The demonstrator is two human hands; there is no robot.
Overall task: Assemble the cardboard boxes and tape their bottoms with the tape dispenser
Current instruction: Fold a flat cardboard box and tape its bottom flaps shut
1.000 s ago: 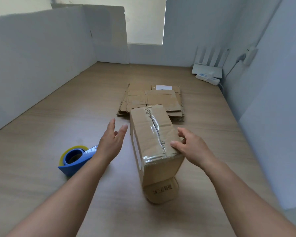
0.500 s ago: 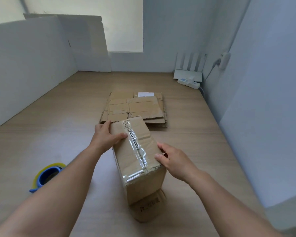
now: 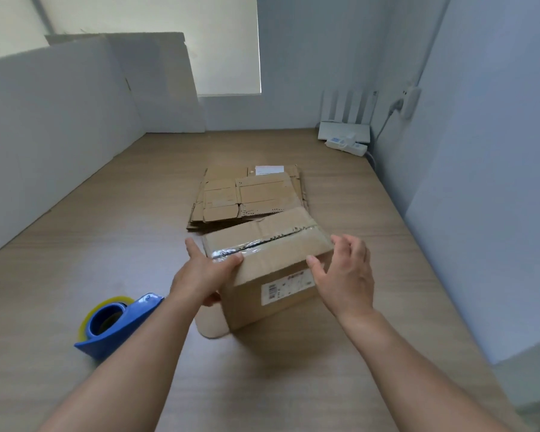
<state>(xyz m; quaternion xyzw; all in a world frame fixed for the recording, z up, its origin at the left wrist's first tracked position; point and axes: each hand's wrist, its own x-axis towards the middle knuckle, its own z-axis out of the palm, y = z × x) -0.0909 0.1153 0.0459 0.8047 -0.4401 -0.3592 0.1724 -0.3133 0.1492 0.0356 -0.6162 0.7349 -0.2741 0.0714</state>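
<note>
In the head view, a brown cardboard box with a shiny clear tape strip along its top seam (image 3: 272, 260) stood on the light wooden worktop (image 3: 106, 238), near its middle. The left hand (image 3: 205, 274) gripped the box's left end, with the thumb on the tape end and the fingers curled around the side. The right hand (image 3: 345, 275) was at the right corner with its fingers spread and released. A blue tape dispenser with a yellowish roll (image 3: 116, 322) lay to the left, apart from the box. A stack of flat brown cardboard boxes (image 3: 250, 194) lay just behind it.
</note>
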